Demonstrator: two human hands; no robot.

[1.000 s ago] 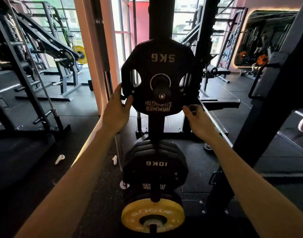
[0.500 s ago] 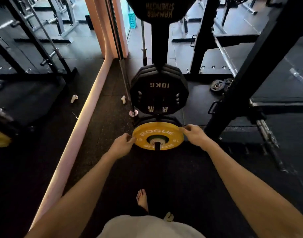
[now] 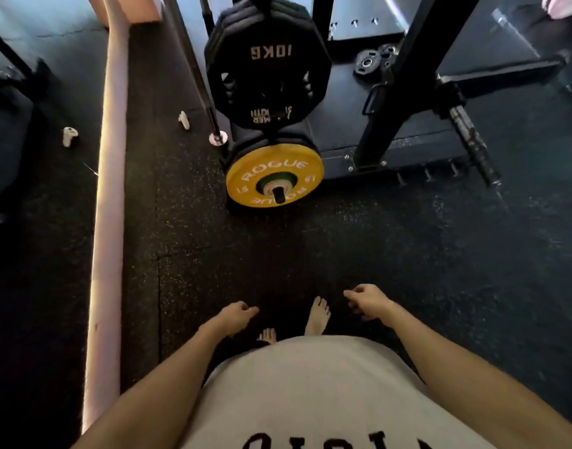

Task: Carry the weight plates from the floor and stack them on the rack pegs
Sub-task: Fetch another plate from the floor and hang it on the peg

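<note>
A yellow plate (image 3: 274,176) marked ROGUE hangs on the lowest rack peg (image 3: 279,195), in front of black plates. Above it a stack of black 10 kg plates (image 3: 267,64) sits on a higher peg. Small black plates (image 3: 368,63) lie on the floor behind the rack upright. My left hand (image 3: 237,317) and my right hand (image 3: 368,301) hang low in front of my body, well back from the rack. Both hold nothing, with fingers loosely curled and apart.
A black rack upright (image 3: 398,79) slants at the right with a barbell sleeve (image 3: 470,140) on its base. A pink floor curb (image 3: 111,202) runs along the left. Two small white objects (image 3: 70,136) lie on the rubber floor. My bare feet (image 3: 317,314) stand below the hands.
My hands left the 5 kg plate up high, touched the yellow plate's edges, then let go and drew back toward my body. The view tilted down.
</note>
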